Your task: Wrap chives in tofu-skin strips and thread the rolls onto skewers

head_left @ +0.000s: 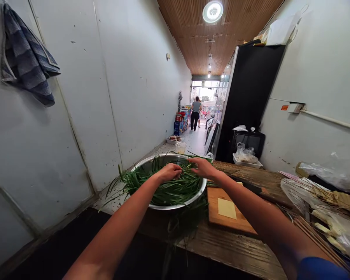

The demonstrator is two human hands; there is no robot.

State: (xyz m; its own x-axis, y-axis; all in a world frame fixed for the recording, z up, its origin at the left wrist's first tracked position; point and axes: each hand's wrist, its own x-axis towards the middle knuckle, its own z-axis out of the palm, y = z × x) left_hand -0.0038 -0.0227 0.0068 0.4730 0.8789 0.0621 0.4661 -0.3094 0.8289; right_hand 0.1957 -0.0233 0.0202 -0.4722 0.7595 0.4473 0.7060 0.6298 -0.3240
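Note:
A wide metal basin [160, 207] is heaped with long green garlic chives [169, 192], some hanging over its left rim. Above the middle of the heap, my left hand [169, 172] is closed, its fingers pinched on chive blades that are partly hidden. My right hand [203, 168] is at the basin's right side, fingers stretched toward the left hand and apart, with chives just below them. Right of the basin lies a wooden cutting board [214, 208] with one pale yellow square sheet [226, 208], which looks like tofu skin, under my right forearm.
A knife [246, 186] lies behind the board on the wooden table [221, 245]. Skewers [315, 237] and plastic bags crowd the right. A plastic cup [180, 147] stands behind the basin. Two people [195, 112] are near the far doorway. A wall runs along the left.

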